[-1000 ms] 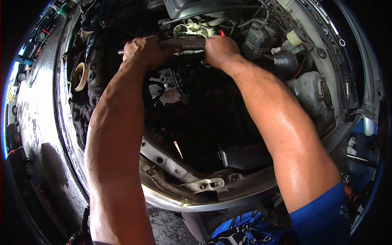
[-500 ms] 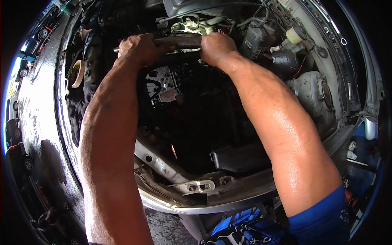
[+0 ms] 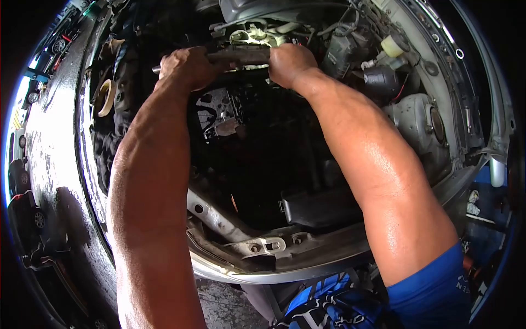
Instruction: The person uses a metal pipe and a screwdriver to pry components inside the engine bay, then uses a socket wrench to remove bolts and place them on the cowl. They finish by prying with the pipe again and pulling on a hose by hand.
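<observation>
A metal bar [image 3: 244,57] lies crosswise at the far side of the open engine bay, roughly level. My left hand [image 3: 189,68] is closed around its left part, and the bar's tip pokes out beyond the knuckles. Around the right part wraps my right hand [image 3: 292,64], its fingers mostly hidden from this angle. Whatever the bar's right end meets is covered by that hand. Just behind the right hand are pale hoses and fittings [image 3: 255,35].
Below the arms opens a dark engine bay with a front crossmember [image 3: 268,247] near my body. A black plastic box [image 3: 320,208] sits inside it. To the right are a yellowish reservoir [image 3: 392,46] and a strut tower [image 3: 416,118]. A tape roll [image 3: 106,98] rests on the left fender.
Both hands keep their hold and the bar stays in nearly the same place. My left forearm has shifted slightly right, and the view has moved a little.
</observation>
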The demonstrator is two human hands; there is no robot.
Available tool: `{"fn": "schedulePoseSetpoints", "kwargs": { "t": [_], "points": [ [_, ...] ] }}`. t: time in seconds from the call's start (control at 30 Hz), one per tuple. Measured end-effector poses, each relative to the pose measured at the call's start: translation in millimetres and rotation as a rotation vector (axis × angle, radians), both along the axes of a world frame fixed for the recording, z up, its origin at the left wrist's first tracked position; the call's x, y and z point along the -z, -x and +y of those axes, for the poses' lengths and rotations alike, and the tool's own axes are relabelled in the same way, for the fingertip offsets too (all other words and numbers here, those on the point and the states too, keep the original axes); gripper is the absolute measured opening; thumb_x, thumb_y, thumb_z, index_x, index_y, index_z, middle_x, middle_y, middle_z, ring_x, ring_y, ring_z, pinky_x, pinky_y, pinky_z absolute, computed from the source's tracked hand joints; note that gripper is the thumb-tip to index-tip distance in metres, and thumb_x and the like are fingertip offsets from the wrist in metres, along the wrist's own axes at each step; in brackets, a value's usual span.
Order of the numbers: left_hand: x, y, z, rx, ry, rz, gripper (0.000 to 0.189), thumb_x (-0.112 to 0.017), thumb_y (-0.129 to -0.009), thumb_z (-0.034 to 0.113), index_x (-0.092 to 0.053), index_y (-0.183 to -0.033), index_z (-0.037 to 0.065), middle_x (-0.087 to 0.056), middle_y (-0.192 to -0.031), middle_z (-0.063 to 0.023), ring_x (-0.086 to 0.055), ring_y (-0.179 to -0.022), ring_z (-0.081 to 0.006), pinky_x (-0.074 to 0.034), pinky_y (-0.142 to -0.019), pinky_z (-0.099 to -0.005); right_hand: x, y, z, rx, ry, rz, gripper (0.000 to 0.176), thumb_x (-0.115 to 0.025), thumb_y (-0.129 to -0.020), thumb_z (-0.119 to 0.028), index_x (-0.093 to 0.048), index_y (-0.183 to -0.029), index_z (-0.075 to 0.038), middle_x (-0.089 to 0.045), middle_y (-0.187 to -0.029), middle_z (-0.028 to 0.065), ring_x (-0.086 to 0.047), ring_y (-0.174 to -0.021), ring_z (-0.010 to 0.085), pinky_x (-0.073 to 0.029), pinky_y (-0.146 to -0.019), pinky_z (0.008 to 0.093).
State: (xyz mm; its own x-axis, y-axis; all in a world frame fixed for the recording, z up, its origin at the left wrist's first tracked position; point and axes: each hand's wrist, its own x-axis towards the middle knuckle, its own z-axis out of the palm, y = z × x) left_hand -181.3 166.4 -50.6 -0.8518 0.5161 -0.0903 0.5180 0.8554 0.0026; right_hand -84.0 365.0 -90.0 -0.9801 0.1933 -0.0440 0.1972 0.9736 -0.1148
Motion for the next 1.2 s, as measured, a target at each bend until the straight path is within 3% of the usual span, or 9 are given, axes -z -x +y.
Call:
{"fn": "schedulePoseSetpoints", "kwargs": {
  "t": [0.37, 0.4, 0.53, 0.77, 0.87, 0.93, 0.97, 1.03, 1.2],
  "points": [
    [-21, -26, 2, -0.089, 0.089, -0.095, 0.082, -0.058, -0.08, 0.077, -0.062, -0.131, 0.013, -0.067, -0.126, -0.015, -0.061, -0.121, -0.0316, -0.046, -0.102, -0.0461, 1, -1, 3, -0.092, -0.067, 0.013, 0.019, -0.06, -0.082, -0.015, -0.075, -0.089, -0.006, -0.073, -0.096, 0.0161, -0.071, -0.092, 0.0357, -0.056, -0.081, 0.0459],
    [-18, -24, 4, -0.076, 0.093, -0.062, 0.079, -0.059, -0.081, 0.076, -0.064, -0.13, 0.015, -0.068, -0.124, -0.0142, -0.062, -0.12, -0.0317, -0.047, -0.101, -0.0459, -4, -2, 2, -0.056, -0.065, -0.069, 0.023, -0.06, -0.082, -0.012, -0.076, -0.097, -0.008, -0.074, -0.104, 0.0129, -0.071, -0.1, 0.0316, -0.056, -0.087, 0.0403],
    [-2, -7, 4, -0.046, 0.038, -0.026, 0.073, -0.06, -0.08, 0.076, -0.068, -0.125, 0.019, -0.069, -0.121, -0.0129, -0.063, -0.117, -0.0306, -0.047, -0.101, -0.0447, -1, 1, 4, -0.049, -0.071, -0.056, 0.025, -0.06, -0.083, -0.012, -0.075, -0.103, -0.008, -0.073, -0.109, 0.012, -0.07, -0.103, 0.0297, -0.056, -0.086, 0.0405],
    [-2, -12, -1, -0.07, 0.009, -0.059, 0.085, -0.059, -0.076, 0.082, -0.069, -0.122, 0.011, -0.069, -0.121, -0.0156, -0.063, -0.119, -0.0301, -0.045, -0.102, -0.0446, -3, 0, -1, -0.03, -0.058, -0.093, 0.024, -0.061, -0.083, -0.013, -0.075, -0.103, -0.01, -0.073, -0.11, 0.0113, -0.07, -0.104, 0.0296, -0.056, -0.087, 0.0414],
    [-4, -23, -6, -0.034, -0.005, 0.035, 0.085, -0.057, -0.076, 0.083, -0.071, -0.118, 0.011, -0.071, -0.118, -0.014, -0.065, -0.115, -0.03, -0.048, -0.099, -0.0431, -2, 3, 1, -0.085, -0.053, 0.005, 0.022, -0.059, -0.081, -0.012, -0.072, -0.098, -0.007, -0.072, -0.104, 0.0169, -0.069, -0.1, 0.0343, -0.055, -0.087, 0.046],
    [-28, -51, 1, -0.207, 0.069, -0.2, 0.085, -0.054, -0.076, 0.085, -0.073, -0.114, 0.011, -0.072, -0.116, -0.0123, -0.068, -0.11, -0.029, -0.05, -0.094, -0.042, 12, 14, 18, 0.013, 0.038, -0.042, 0.02, -0.061, -0.081, -0.013, -0.072, -0.098, -0.009, -0.072, -0.103, 0.0168, -0.069, -0.099, 0.0344, -0.055, -0.087, 0.0469],
    [-15, -55, -11, -0.212, 0.065, -0.017, 0.085, -0.051, -0.077, 0.086, -0.075, -0.11, 0.012, -0.073, -0.113, -0.0115, -0.069, -0.108, -0.0274, -0.052, -0.09, -0.0411, 15, 14, 16, -0.202, -0.113, 0.031, 0.017, -0.062, -0.083, -0.015, -0.072, -0.096, -0.01, -0.071, -0.103, 0.0144, -0.068, -0.099, 0.0345, -0.055, -0.087, 0.0462],
    [-19, -70, -15, -0.224, -0.003, 0.026, 0.084, -0.052, -0.077, 0.085, -0.074, -0.113, 0.013, -0.072, -0.115, -0.0116, -0.069, -0.109, -0.0273, -0.052, -0.09, -0.0407, 14, 15, 15, -0.256, -0.096, 0.101, 0.015, -0.065, -0.082, -0.017, -0.071, -0.095, -0.011, -0.071, -0.102, 0.0122, -0.067, -0.1, 0.0342, -0.054, -0.087, 0.0454],
    [-42, -106, -10, -0.169, 0.098, -0.12, 0.058, -0.057, -0.094, 0.056, -0.068, -0.12, 0.005, -0.069, -0.119, -0.0169, -0.068, -0.11, -0.0318, -0.054, -0.09, -0.0439, 11, 10, 26, -0.359, -0.095, 0.161, 0.014, -0.071, -0.078, -0.018, -0.068, -0.091, -0.014, -0.067, -0.096, 0.0073, -0.065, -0.1, 0.0302, -0.053, -0.09, 0.0406]
  ]
}}
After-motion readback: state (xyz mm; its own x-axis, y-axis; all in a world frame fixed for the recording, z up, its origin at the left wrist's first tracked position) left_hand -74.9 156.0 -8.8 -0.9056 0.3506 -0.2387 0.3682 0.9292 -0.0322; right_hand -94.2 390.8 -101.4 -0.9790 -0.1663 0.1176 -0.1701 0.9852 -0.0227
